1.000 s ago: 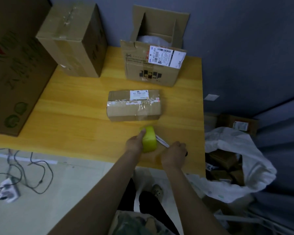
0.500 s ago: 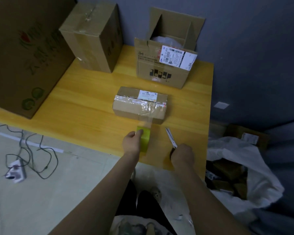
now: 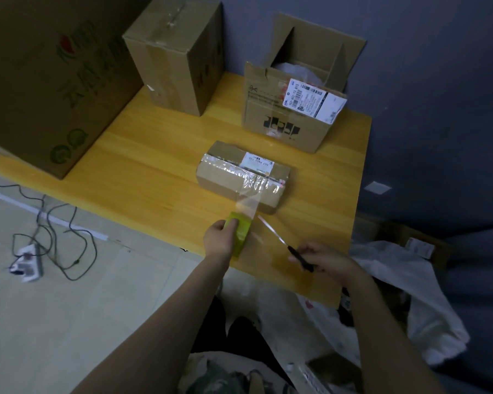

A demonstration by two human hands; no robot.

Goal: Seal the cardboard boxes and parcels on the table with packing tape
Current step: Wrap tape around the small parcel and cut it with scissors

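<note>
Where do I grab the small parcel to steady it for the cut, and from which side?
Its left end, coming from the left: the small parcel lies flat, with bare cardboard there. The tape strip stretches off its near face further right, down to the tape roll, and the scissors sit on that side.

Small brown parcel (image 3: 244,177) lies flat on the counter (image 3: 154,172), white label up, top glossy with tape. A clear strip (image 3: 247,200) stretches from its near side to the green roll (image 3: 242,233) — held just beside it. Behind: an open box (image 3: 285,123), a taped box (image 3: 177,64).
</note>
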